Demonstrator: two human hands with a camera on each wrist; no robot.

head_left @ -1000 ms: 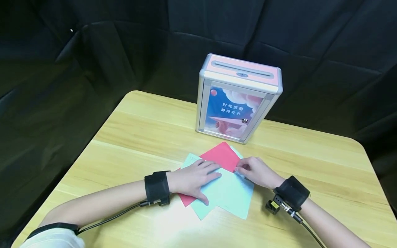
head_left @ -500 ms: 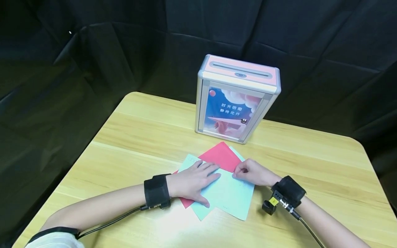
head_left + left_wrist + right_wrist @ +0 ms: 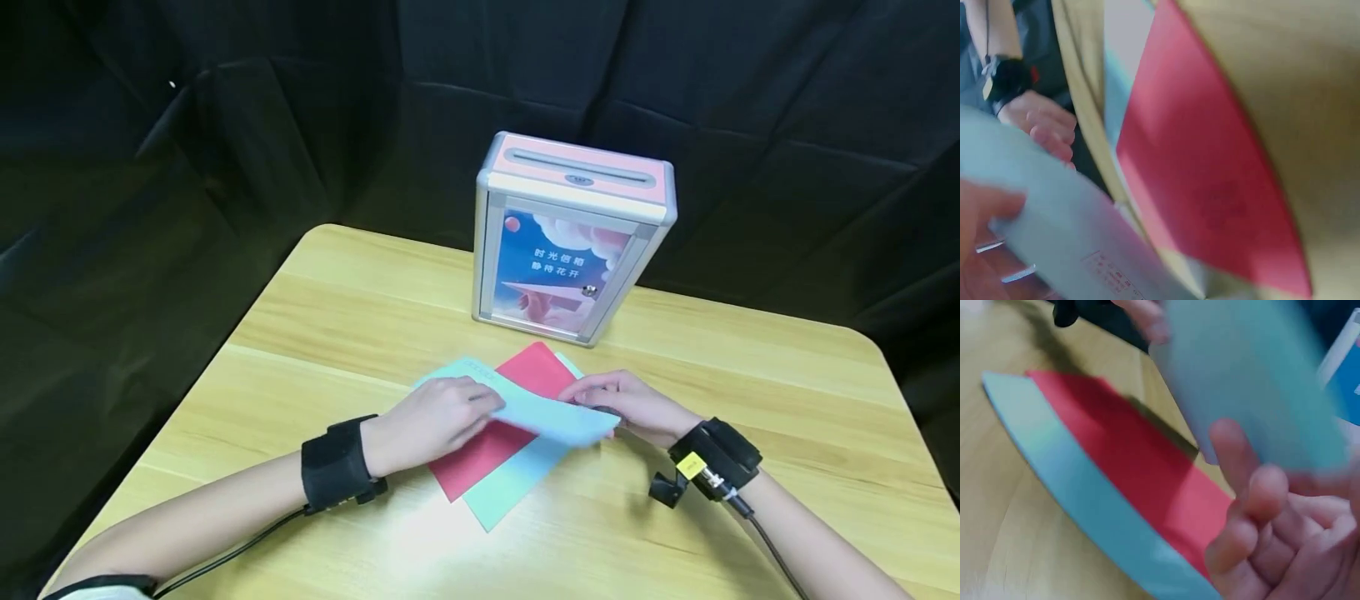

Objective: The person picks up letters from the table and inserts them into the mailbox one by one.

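A light blue sheet (image 3: pixel 547 414) is lifted off the table, held at both ends. My left hand (image 3: pixel 438 415) pinches its left edge and my right hand (image 3: pixel 626 402) grips its right end. Under it lie a red sheet (image 3: pixel 498 437) and a mint green sheet (image 3: pixel 517 482), fanned out on the wooden table (image 3: pixel 315 350). The left wrist view shows the lifted blue sheet (image 3: pixel 1066 231) over the red sheet (image 3: pixel 1210 181). In the right wrist view the blue sheet (image 3: pixel 1254 381) is blurred above my curled fingers (image 3: pixel 1260 512) and the red sheet (image 3: pixel 1141 462).
A pink-topped letter box (image 3: pixel 573 237) with a slot in its lid stands at the back of the table, just behind the sheets. Black cloth surrounds the table. Cables run from both wrist bands along my forearms.
The top blue sheet has come up off the pile; both hands now hold it in the air. My left hand slid left and lifted from pressing the stack.
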